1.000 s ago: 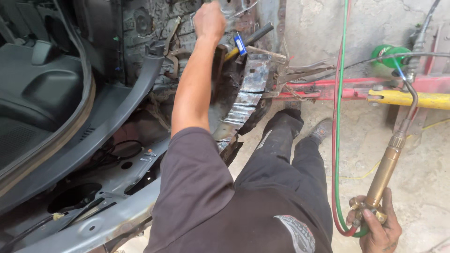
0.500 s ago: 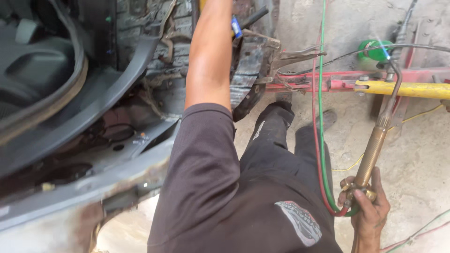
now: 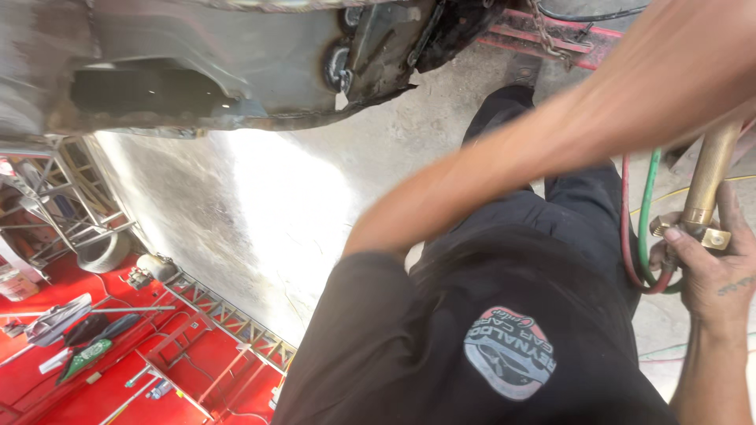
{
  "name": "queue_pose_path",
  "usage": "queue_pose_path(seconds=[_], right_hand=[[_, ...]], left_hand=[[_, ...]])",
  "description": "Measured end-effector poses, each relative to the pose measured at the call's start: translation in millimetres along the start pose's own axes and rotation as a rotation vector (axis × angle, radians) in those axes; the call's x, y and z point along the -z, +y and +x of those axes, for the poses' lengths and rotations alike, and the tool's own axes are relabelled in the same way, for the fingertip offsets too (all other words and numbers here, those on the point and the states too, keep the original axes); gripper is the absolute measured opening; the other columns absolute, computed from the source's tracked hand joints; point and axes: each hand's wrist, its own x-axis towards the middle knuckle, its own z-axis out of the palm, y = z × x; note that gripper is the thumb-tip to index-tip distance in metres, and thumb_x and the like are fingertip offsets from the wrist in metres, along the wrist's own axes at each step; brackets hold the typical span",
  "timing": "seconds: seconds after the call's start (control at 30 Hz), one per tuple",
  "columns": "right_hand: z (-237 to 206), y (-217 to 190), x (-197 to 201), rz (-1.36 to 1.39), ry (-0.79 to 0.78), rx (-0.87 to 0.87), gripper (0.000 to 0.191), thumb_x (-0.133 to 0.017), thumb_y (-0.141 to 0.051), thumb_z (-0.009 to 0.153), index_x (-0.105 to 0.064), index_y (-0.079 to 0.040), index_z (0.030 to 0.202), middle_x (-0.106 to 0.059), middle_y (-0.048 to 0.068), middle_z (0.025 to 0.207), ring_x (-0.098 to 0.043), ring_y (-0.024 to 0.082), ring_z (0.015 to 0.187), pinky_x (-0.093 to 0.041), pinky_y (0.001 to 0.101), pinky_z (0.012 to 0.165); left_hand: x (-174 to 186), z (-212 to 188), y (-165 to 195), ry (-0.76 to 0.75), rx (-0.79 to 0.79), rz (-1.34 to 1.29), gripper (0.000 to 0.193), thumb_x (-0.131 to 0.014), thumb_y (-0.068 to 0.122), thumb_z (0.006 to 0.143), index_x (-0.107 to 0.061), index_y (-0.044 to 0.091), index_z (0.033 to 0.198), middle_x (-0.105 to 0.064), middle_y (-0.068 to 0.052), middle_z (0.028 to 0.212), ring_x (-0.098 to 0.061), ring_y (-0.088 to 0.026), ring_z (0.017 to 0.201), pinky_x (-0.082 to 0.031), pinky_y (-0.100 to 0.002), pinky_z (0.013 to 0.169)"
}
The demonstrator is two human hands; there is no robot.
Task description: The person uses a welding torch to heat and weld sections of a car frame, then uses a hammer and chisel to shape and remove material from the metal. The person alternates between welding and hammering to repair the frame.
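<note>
a: where's the torch?
b: i see my right hand [image 3: 720, 271] clenched around the brass cutting torch [image 3: 707, 177], low right, hoses [image 3: 642, 236] looping beside it.
a: left hand?
b: out of frame; only the forearm shows.

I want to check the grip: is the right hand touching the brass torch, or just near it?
Touching. The head view shows the right hand closed around the base of the brass torch, fingers wrapped at the valve block where the red and green hoses join.
</note>
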Motion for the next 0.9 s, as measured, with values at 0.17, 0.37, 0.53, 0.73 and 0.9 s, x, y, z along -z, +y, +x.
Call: queue_pose_path(seconds=[0.17,0.37,0.53,0.73,0.9], right_hand=[[2,15,44,-0.259,-0.014,-0.121,0.088,-0.064,-0.001,0.098,-0.018,0.007,0.173,-0.065,0.013,0.100,-0.061,0.017,0.067,-0.051,0.0281,0.055],[35,47,67,-0.549,-0.214,-0.193,0.086,-0.067,-0.001,0.096,-0.028,-0.001,0.172,-0.067,0.012,0.101,-0.060,0.016,0.063,-0.050,0.0290,0.051],[50,41,37,-0.659,-0.344,-0.215,0.085,-0.069,-0.002,0.094,-0.036,-0.009,0.172,-0.068,0.011,0.102,-0.059,0.015,0.060,-0.050,0.0297,0.047],[74,-14,-70,-0.845,-0.290,-0.339,0.083,-0.074,-0.001,0.086,-0.052,-0.017,0.164,-0.072,0.009,0.098,-0.059,0.014,0.064,-0.052,0.0318,0.056],[127,-46,-122,-0.843,-0.460,-0.306,0.078,-0.075,-0.002,0.086,-0.053,-0.015,0.160,-0.072,0.009,0.095,-0.062,0.012,0.064,-0.054,0.0303,0.058]], left_hand=[[28,-212,6,-0.066,0.418,-0.249,0.033,-0.069,0.004,0.096,-0.067,0.016,0.126,-0.065,-0.008,0.090,-0.068,-0.026,0.078,-0.053,-0.038,0.071],[39,-366,-33,0.095,0.881,-0.179,0.008,-0.068,0.007,0.094,-0.073,0.004,0.100,-0.071,-0.014,0.099,-0.070,-0.035,0.089,-0.056,-0.041,0.076],[9,-468,-56,0.084,1.044,-0.068,0.010,-0.070,0.005,0.085,-0.077,0.004,0.092,-0.070,-0.017,0.092,-0.067,-0.038,0.087,-0.052,-0.045,0.077],[-48,-482,-89,0.183,1.180,-0.124,0.013,-0.068,0.004,0.085,-0.075,0.002,0.096,-0.072,-0.019,0.095,-0.070,-0.038,0.090,-0.054,-0.044,0.081],[-77,-426,-113,0.170,1.262,-0.204,0.011,-0.070,0.004,0.084,-0.077,0.002,0.092,-0.075,-0.018,0.088,-0.074,-0.034,0.083,-0.057,-0.042,0.078]])
